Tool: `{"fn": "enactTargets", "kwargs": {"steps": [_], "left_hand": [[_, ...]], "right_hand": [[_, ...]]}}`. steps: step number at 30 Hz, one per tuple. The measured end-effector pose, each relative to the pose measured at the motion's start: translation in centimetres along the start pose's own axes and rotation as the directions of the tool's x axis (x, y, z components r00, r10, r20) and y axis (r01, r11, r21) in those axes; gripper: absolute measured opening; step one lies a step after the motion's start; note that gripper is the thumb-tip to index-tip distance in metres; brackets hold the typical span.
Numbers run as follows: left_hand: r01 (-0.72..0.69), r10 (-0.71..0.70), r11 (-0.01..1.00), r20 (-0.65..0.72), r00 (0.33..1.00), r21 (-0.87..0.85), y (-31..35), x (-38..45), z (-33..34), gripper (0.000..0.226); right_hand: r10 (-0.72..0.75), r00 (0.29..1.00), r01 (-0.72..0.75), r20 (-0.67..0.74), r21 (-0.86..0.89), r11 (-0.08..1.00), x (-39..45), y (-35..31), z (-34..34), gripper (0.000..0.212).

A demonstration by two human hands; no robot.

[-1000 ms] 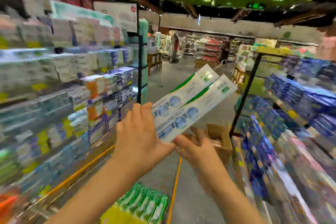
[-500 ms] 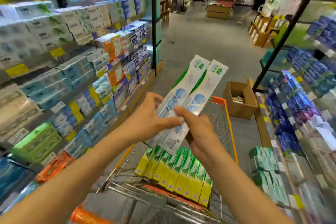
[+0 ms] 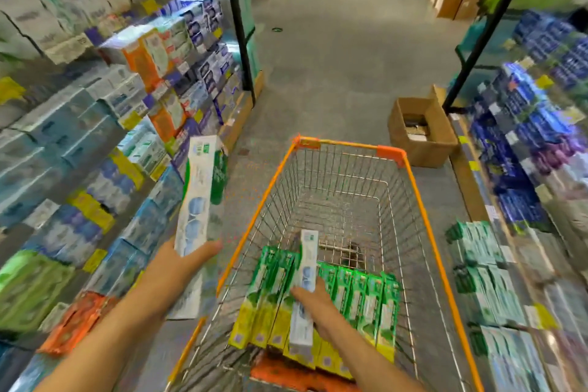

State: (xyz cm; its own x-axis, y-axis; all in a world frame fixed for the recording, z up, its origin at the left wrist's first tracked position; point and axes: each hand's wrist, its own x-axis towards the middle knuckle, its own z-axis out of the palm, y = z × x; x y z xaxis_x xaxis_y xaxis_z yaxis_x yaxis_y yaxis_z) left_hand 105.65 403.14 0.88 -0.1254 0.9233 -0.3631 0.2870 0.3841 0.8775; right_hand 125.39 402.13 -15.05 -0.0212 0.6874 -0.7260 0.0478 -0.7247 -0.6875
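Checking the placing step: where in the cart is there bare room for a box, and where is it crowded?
Bare wire floor fills the far half of the cart, between the orange front rim and the row of green boxes. The near end is crowded: that row spans almost wall to wall, and the right hand grips a white box over it.

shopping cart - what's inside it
A row of green-and-yellow boxes at the near end; the right hand holds a white box on them. Whatever lies beneath them is covered.
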Motion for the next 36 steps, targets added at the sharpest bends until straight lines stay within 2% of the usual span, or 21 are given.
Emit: {"fn": "enactTargets", "kwargs": {"steps": [2, 5, 7, 11, 17, 20, 22, 24, 25, 26, 27, 28, 31, 32, 34, 35, 36], "left_hand": [[0.028, -0.026, 0.998, -0.027, 0.999, 0.064, -0.7, 1.5, 0.5, 0.057], [0.035, -0.037, 0.997, 0.032, 0.999, 0.066, -2.3, 2.4, 2.0, 0.035], [0.044, -0.054, 0.995, 0.106, 0.993, 0.091, -3.6, 2.5, 2.7, 0.035], [0.066, -0.081, 0.991, 0.124, 0.989, 0.120, -6.2, 2.9, 2.4, 0.037], [0.108, -0.110, 0.994, 0.076, 0.991, 0.029, -8.1, 3.3, 1.9, 0.030], [0.123, -0.124, 0.992, 0.083, 0.989, 0.020, -8.3, 3.5, 2.3, 0.033], [0.127, -0.130, 0.991, 0.075, 0.989, 0.039, -8.6, 3.8, 2.7, 0.038], [0.116, -0.121, 0.991, 0.086, 0.989, 0.064, -8.5, 4.1, 3.4, 0.040], [0.105, -0.112, 0.992, 0.108, 0.988, 0.067, -8.5, 4.4, 3.9, 0.041], [0.089, -0.097, 0.994, 0.137, 0.986, 0.067, -8.2, 4.4, 4.7, 0.045], [0.067, -0.078, 0.996, 0.167, 0.983, 0.066, -8.1, 4.5, 5.5, 0.048], [0.039, -0.053, 0.996, 0.187, 0.981, 0.075, -7.9, 4.4, 6.4, 0.051], [-0.023, -0.005, 0.992, 0.232, 0.973, 0.121, -7.7, 4.3, 8.6, 0.055], [-0.032, -0.010, 0.988, 0.269, 0.963, 0.150, -7.8, 4.3, 9.0, 0.060], [-0.037, -0.046, 0.971, 0.335, 0.941, 0.237, -8.4, 4.4, 9.1, 0.084], [-0.024, -0.074, 0.961, 0.342, 0.937, 0.275, -8.7, 4.4, 8.8, 0.097], [-0.004, -0.098, 0.956, 0.329, 0.939, 0.294, -8.9, 4.4, 8.4, 0.101]], "right_hand": [[0.076, 0.997, -0.073, 0.026, -0.081, 0.994, 2.3, 1.4, 1.1, 0.075], [0.142, 0.990, -0.141, 0.000, -0.082, 0.987, 5.1, 3.4, 2.6, 0.080], [0.109, 0.992, -0.112, -0.060, -0.064, 0.992, 6.9, 4.8, 3.8, 0.080], [0.033, 0.992, -0.045, -0.119, -0.105, 0.993, 8.7, 5.4, 6.0, 0.080], [0.105, 0.993, -0.116, -0.049, -0.402, 0.908, 8.9, 4.3, 7.1, 0.073], [0.118, 0.993, -0.089, 0.021, -0.528, 0.844, 8.1, 3.0, 5.4, 0.072], [0.021, 0.999, -0.041, -0.046, -0.478, 0.877, 7.0, 1.0, 4.1, 0.066], [-0.050, 0.997, 0.037, -0.064, -0.195, 0.980, 5.0, -1.5, 3.2, 0.055], [-0.062, 0.997, 0.062, 0.034, 0.003, 0.998, 3.5, -3.2, 3.1, 0.049], [-0.084, 0.986, 0.068, 0.147, 0.110, 0.992, 2.1, -4.7, 3.2, 0.047], [-0.123, 0.969, 0.103, 0.215, 0.100, 0.990, 1.0, -5.7, 3.2, 0.046], [-0.168, 0.960, 0.167, 0.223, 0.024, 0.986, 0.3, -6.4, 3.3, 0.046], [-0.248, 0.962, 0.264, 0.114, -0.151, 0.953, -0.3, -6.6, 2.9, 0.036], [-0.246, 0.965, 0.257, 0.094, -0.142, 0.956, -0.3, -6.4, 2.4, 0.026], [-0.208, 0.977, 0.212, 0.048, -0.101, 0.972, 0.0, -5.5, 1.4, 0.009], [-0.167, 0.986, 0.168, 0.021, -0.094, 0.981, 0.4, -4.9, 0.9, 0.008], [-0.113, 0.994, 0.112, -0.007, -0.105, 0.988, 1.1, -4.1, 0.5, 0.012]]}}
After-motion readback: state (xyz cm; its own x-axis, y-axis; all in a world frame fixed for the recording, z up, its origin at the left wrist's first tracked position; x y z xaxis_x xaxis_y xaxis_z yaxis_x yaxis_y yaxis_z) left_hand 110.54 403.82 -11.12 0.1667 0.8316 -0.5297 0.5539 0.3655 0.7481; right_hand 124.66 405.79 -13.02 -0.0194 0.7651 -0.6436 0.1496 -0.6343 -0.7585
